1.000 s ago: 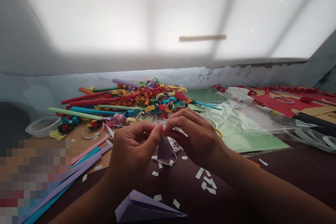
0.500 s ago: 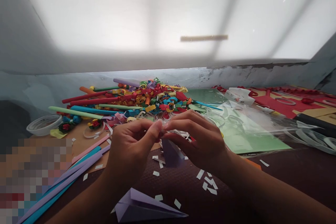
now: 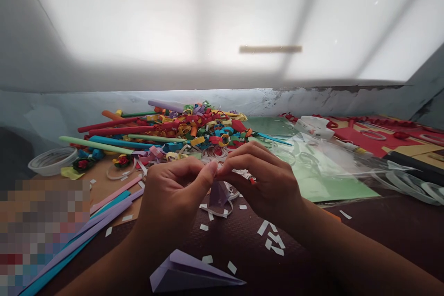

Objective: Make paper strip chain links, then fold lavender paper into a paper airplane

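Note:
My left hand (image 3: 176,189) and my right hand (image 3: 262,178) meet at the middle of the view, with thumbs and fingertips pinched close together. Between them hangs a piece of purple paper (image 3: 219,194), whose upper edge is hidden by my fingers. Both hands appear to grip that edge. Below, on the dark table (image 3: 305,263), lies a folded purple paper cone (image 3: 194,272) with its point to the right. Small white paper scraps (image 3: 271,240) are scattered around it.
Colourful paper chains (image 3: 211,129) and rolled paper sticks (image 3: 107,145) are piled behind my hands. A roll of clear tape (image 3: 52,161) sits at left, above long purple and blue strips (image 3: 104,222). Green paper (image 3: 340,185) under clear plastic and red sheets (image 3: 374,145) lie at right.
The purple paper between my hands has turned and shows a narrower face, with a pale strip now visible beneath it. Both hands stay pinched together in nearly the same place.

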Demonstrator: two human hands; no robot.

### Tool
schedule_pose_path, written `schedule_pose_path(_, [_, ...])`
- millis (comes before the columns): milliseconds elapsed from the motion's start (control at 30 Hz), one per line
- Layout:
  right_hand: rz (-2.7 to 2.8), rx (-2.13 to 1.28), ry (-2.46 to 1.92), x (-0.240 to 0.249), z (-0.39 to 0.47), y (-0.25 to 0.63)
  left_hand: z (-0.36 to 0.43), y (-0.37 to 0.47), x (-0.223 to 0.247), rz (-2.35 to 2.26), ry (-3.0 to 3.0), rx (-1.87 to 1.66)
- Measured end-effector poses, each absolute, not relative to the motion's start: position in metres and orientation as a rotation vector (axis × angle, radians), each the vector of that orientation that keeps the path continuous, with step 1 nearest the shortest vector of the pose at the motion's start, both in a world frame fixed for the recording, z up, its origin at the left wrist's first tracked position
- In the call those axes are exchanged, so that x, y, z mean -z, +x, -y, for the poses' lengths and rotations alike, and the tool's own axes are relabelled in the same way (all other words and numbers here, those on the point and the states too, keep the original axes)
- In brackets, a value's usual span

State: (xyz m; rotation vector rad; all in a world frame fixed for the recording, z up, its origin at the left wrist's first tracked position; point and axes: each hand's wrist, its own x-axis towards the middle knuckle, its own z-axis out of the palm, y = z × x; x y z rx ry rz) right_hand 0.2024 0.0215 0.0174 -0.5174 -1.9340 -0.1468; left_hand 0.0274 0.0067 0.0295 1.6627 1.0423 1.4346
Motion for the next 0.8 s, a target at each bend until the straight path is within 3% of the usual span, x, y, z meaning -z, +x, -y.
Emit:
schedule_pose_path(200, [1.982,0.277,-0.515,-0.0168,-0.0245,0.2034,-0.0086,0.0294,-0.0299,-1.038,1.651,-1.472])
schedule_pose_path(800, [1.858,0.138,-0.520,-0.0185,-0.0169,0.1971,-0.0052,0.0266,-0.0335,-1.151,1.789,-1.460])
